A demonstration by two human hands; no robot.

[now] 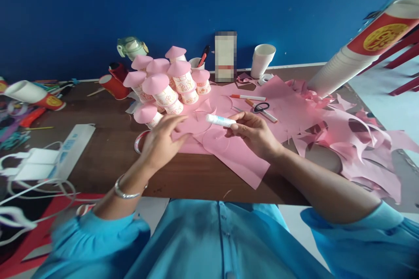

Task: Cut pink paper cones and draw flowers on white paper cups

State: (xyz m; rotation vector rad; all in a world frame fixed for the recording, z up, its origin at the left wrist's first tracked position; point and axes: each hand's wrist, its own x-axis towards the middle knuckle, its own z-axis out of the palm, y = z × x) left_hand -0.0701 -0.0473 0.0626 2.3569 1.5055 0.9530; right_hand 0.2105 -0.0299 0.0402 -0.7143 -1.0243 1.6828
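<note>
My right hand grips a white glue stick, held level and pointing left above pink paper circles on the brown table. My left hand hovers with its fingers spread just left of the glue stick's tip, over a pink paper piece; whether it pinches the paper I cannot tell. A silver bangle circles my left wrist. Just beyond my hands stands a cluster of paper cups with pink cone roofs.
Scissors and an orange marker lie on pink sheets. Pink scraps pile up at right beside a leaning cup stack. A white cup and red cups stand behind. Cables and a white box are at left.
</note>
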